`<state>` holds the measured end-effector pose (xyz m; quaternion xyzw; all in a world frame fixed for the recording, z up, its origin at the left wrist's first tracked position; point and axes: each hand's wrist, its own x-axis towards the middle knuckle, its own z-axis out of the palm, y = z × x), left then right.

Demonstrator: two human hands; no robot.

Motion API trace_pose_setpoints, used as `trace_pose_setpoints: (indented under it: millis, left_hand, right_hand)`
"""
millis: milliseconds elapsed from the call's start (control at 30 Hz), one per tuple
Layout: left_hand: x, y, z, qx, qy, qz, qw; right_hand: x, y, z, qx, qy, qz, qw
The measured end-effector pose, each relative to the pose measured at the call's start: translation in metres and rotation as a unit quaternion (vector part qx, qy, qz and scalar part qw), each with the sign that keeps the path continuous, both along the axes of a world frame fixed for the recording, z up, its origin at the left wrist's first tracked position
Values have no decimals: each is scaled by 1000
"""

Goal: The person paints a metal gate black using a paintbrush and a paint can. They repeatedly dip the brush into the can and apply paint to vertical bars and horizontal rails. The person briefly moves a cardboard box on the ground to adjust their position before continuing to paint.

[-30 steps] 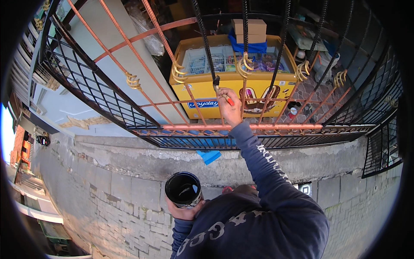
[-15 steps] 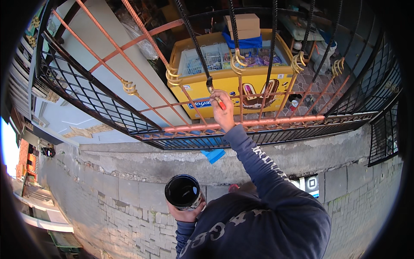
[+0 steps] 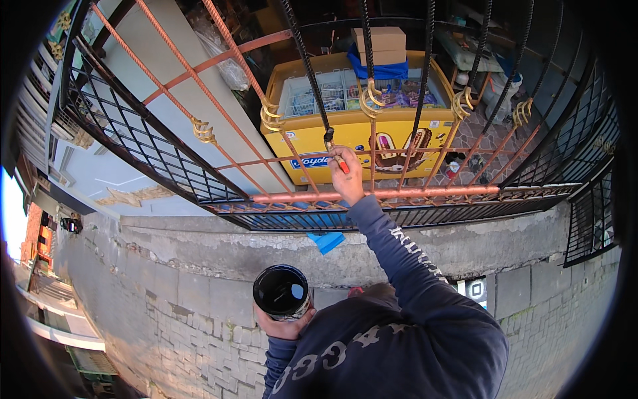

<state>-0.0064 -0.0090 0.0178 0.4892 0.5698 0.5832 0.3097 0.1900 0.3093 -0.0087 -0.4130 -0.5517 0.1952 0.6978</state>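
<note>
Grasping the brush (image 3: 330, 143), the right fingers (image 3: 345, 153) could flick drips from overloaded bristles (image 3: 328, 135); the left fingers (image 3: 263, 319) clasp the can (image 3: 264, 286), which tilting could spill.

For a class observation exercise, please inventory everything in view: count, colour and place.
Red-handled paintbrush: one, red, near centre
Round open can: one, dark inside, lower centre
Twisted-bar metal fence: at least one, black and copper, ahead
Curled metal ornaments: at least five, gold, on bars
Boxy yellow chest freezer: one, yellow, behind fence
Brown cardboard boxes: two, brown, stacked at freezer's top
Crumpled blue sheet: one, blue, below boxes
Flat bright-blue piece: one, blue, below fence
Square-patterned panel: one, black and white, lower right
Block paving: many blocks, grey, lower left
Distant street things: too small to count, far left
Left hand: one, bare, gripping can
Right hand: one, bare, gripping paintbrush
Long sleeves: two, dark blue, on arms
</note>
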Motion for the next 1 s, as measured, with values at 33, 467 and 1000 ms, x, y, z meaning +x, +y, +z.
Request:
trace_pose_setpoints:
  millis: [33, 467, 1000]
  left_hand:
    - [1, 0, 2, -5, -14, -4, 1000]
    - [-1, 4, 1, 14, 67, -45, 997]
    - [-6, 8, -14, 39, 1, -21, 999]
  right_hand:
    - [1, 0, -2, 25, 21, -38, 999]
    - [4, 0, -1, -53, -17, -8, 998]
    - [19, 14, 172, 174, 9, -67, 982]
